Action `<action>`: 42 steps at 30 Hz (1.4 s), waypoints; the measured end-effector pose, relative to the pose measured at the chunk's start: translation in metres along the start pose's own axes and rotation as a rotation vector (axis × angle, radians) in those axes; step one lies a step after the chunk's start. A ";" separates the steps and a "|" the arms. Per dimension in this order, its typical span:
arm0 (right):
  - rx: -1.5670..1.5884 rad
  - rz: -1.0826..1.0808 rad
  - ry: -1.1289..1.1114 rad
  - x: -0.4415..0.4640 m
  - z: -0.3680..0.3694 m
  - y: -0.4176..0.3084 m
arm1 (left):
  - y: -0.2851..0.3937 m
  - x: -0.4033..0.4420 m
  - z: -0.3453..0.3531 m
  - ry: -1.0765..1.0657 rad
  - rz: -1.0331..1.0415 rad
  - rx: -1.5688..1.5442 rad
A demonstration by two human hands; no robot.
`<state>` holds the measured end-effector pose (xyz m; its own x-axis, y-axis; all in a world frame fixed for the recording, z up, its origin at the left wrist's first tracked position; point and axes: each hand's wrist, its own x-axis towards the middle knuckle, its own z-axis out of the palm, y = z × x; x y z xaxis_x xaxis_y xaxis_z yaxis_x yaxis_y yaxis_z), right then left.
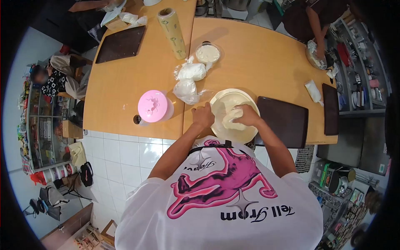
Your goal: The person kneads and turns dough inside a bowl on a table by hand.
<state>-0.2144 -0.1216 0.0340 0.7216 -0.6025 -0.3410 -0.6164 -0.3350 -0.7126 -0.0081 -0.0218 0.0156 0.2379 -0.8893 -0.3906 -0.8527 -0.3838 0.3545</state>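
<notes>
A cream-coloured bowl (216, 96) stands at the table's near edge. My left hand (203, 115) grips its left rim. Inside the bowl, my right hand (248, 116) has its fingers closed on pale dough (231, 119). Just beyond the bowl are two plastic bags of white powder, a nearer one (186, 91) and a farther one (194, 72), with powder spilled round them. Behind these sits a round container of white powder (208, 54).
A pink-lidded tub (153, 106) is at the left, beside a small dark jar (137, 119). Dark trays (283, 121) lie right and far left. A wrap roll (172, 34) lies at the back. Co-workers are at the back corners, one with a hand (320, 51) in a bowl.
</notes>
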 end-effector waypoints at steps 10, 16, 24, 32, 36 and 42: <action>-0.356 -0.044 -0.245 -0.023 0.021 -0.017 | -0.002 0.002 0.010 0.071 0.051 0.030; -0.343 -0.148 -0.219 -0.021 0.047 -0.007 | 0.003 -0.001 0.007 0.049 0.048 0.034; 0.384 0.097 0.039 0.000 0.047 0.007 | -0.003 0.000 0.009 0.051 0.081 0.068; -0.356 -0.150 -0.250 0.000 0.019 -0.016 | 0.002 0.003 -0.003 -0.031 0.040 0.032; -0.340 -0.098 -0.217 -0.011 0.046 -0.024 | 0.001 0.002 -0.001 -0.010 0.050 0.009; -0.325 0.018 -0.053 0.002 0.061 -0.029 | -0.003 0.003 0.005 0.015 0.075 0.007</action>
<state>-0.1759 -0.0688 0.0169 0.7196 -0.5749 -0.3895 -0.6916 -0.5430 -0.4762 -0.0074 -0.0227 0.0092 0.1798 -0.9193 -0.3502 -0.8718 -0.3138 0.3763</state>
